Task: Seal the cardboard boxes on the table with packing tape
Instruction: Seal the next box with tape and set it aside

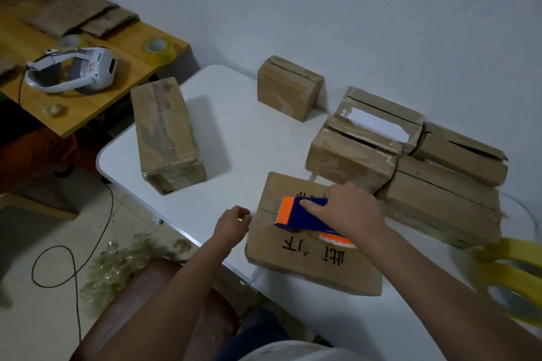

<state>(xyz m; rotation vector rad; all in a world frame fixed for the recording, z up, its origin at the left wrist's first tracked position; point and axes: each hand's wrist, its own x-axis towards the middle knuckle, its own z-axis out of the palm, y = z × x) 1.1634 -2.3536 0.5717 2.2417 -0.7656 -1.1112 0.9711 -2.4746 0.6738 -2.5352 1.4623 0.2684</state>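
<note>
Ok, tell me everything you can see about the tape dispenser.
The tape dispenser is a handheld plastic tool, dark blue with an orange front plate and an orange roll holder at the rear carrying a roll of yellowish tape. It lies tilted across the top of the printed cardboard box near the table's front edge, over the flap seam. The right hand grips it from above; the left hand is apart from it.

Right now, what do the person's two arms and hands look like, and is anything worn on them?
Both forearms are bare to the frame's bottom edge: no sleeves show. The left hand and the right hand wear no gloves, and I see no watch, ring or bracelet on either.
</note>
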